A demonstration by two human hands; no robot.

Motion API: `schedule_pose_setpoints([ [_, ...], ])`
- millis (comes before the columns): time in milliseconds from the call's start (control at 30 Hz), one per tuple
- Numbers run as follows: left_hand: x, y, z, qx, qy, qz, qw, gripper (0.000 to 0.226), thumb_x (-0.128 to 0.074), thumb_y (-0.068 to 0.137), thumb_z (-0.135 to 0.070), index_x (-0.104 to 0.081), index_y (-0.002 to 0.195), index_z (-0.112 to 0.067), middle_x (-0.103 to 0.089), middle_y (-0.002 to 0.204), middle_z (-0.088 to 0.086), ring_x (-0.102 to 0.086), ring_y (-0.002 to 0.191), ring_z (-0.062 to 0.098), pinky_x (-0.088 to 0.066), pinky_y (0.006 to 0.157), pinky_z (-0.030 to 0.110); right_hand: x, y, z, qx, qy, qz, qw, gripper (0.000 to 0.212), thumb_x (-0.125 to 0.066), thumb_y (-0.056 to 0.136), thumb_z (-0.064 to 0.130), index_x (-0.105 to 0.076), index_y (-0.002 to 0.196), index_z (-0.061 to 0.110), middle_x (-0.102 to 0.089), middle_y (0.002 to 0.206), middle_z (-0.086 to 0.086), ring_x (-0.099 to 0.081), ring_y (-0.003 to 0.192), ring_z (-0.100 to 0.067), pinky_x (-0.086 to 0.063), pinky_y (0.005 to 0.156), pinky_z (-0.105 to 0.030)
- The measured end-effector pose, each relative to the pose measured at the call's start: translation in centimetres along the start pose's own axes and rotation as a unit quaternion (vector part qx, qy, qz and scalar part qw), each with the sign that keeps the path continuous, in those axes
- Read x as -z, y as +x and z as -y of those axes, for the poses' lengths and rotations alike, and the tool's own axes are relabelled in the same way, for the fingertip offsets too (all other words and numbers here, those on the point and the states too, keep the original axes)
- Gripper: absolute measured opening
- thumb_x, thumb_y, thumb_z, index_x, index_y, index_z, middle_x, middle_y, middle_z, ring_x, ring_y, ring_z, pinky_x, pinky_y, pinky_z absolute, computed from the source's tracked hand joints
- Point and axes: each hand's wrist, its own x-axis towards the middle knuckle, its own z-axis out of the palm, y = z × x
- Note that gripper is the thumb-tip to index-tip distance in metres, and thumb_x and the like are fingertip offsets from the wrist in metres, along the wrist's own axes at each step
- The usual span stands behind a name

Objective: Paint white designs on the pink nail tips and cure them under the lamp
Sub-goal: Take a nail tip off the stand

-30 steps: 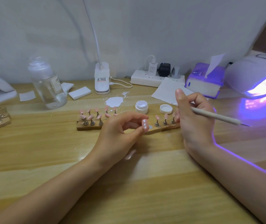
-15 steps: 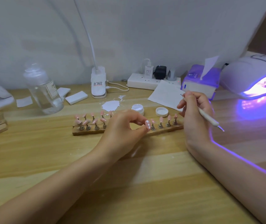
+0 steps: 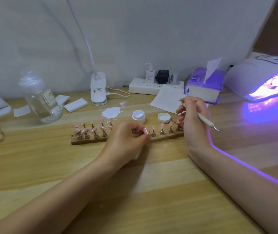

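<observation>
Near the centre of the frame, a pink nail tip (image 3: 146, 131) bearing white dots is being pinched between the curled fingers (image 3: 137, 130) of the left hand (image 3: 126, 141), just over the wooden holder strip (image 3: 91, 141) lying across the wooden surface (image 3: 33, 166). More pink nail tips on metal stands (image 3: 92, 130) are being carried by the strip to the left of that hand, and four more (image 3: 166, 128) to its right. A dotting pen (image 3: 205, 119) is being gripped by the right hand (image 3: 194, 119), its fingers closed round the shaft and its metal point (image 3: 216, 129) being aimed toward the lower right, away from the strip. Just behind the strip, an open white gel pot (image 3: 138, 116) and its lid (image 3: 164, 117) are being kept side by side, with a white paint smear (image 3: 111, 112) to their left. At the upper right of the frame, violet light is being thrown onto the surface by the curing lamp (image 3: 260, 78). Beside it, a tissue box (image 3: 202, 86) is being tinted purple, a sheet of paper (image 3: 167, 98) is lying in front of it, and a power strip (image 3: 145, 87) is set against the wall. At the left, a clear bottle (image 3: 40, 98) is standing upright.
</observation>
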Motion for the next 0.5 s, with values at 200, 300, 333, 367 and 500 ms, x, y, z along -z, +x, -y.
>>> schedule_pose_setpoints([
  [200, 0.00, 0.12, -0.09, -0.008, 0.014, 0.004, 1.000, 0.023, -0.062, 0.081, -0.004, -0.056, 0.064, -0.017, -0.063, 0.070, -0.008, -0.056, 0.062, -0.012, -0.038, 0.059, 0.001, 0.10, 0.00, 0.10, -0.008, -0.010, -0.002, 1.000, 0.016, -0.043, 0.093, 0.016, -0.053, 0.081, 0.017, -0.049, 0.069, 0.003, -0.045, 0.037, 0.004, -0.038, 0.040, -0.012],
  [300, -0.08, 0.34, -0.11, -0.015, 0.034, 0.006, 0.999, 0.020, -0.061, 0.081, -0.005, -0.056, 0.068, -0.019, -0.062, 0.074, -0.009, -0.057, 0.066, -0.007, -0.037, 0.061, 0.000, 0.13, 0.09, -0.01, -0.011, -0.021, -0.003, 1.000, 0.016, -0.043, 0.093, 0.017, -0.054, 0.081, 0.018, -0.050, 0.068, 0.004, -0.045, 0.041, 0.005, -0.038, 0.041, -0.012],
  [333, -0.11, 0.40, -0.12, -0.017, 0.041, 0.012, 0.999, 0.016, -0.062, 0.081, -0.006, -0.058, 0.074, -0.020, -0.061, 0.077, -0.010, -0.057, 0.071, -0.007, -0.038, 0.062, 0.000, 0.12, 0.09, -0.02, -0.012, -0.023, -0.003, 1.000, 0.015, -0.044, 0.093, 0.017, -0.054, 0.081, 0.018, -0.050, 0.068, 0.004, -0.045, 0.041, 0.005, -0.038, 0.041, -0.012],
  [367, -0.14, 0.45, -0.11, -0.016, 0.046, 0.017, 0.999, 0.015, -0.064, 0.080, -0.008, -0.059, 0.080, -0.022, -0.060, 0.079, -0.011, -0.056, 0.074, -0.007, -0.039, 0.063, 0.000, 0.11, 0.06, 0.01, -0.012, -0.021, -0.003, 1.000, 0.015, -0.044, 0.093, 0.017, -0.054, 0.081, 0.018, -0.050, 0.067, 0.005, -0.045, 0.040, 0.004, -0.037, 0.040, -0.012],
  [500, -0.17, 0.63, -0.04, -0.015, 0.045, 0.032, 0.998, 0.027, -0.072, 0.076, -0.023, -0.054, 0.095, -0.032, -0.059, 0.091, -0.012, -0.052, 0.077, -0.005, -0.038, 0.066, 0.004, 0.05, -0.07, 0.12, -0.012, -0.019, -0.004, 1.000, 0.016, -0.044, 0.093, 0.016, -0.054, 0.081, 0.018, -0.049, 0.066, 0.004, -0.046, 0.036, 0.004, -0.037, 0.039, -0.012],
])
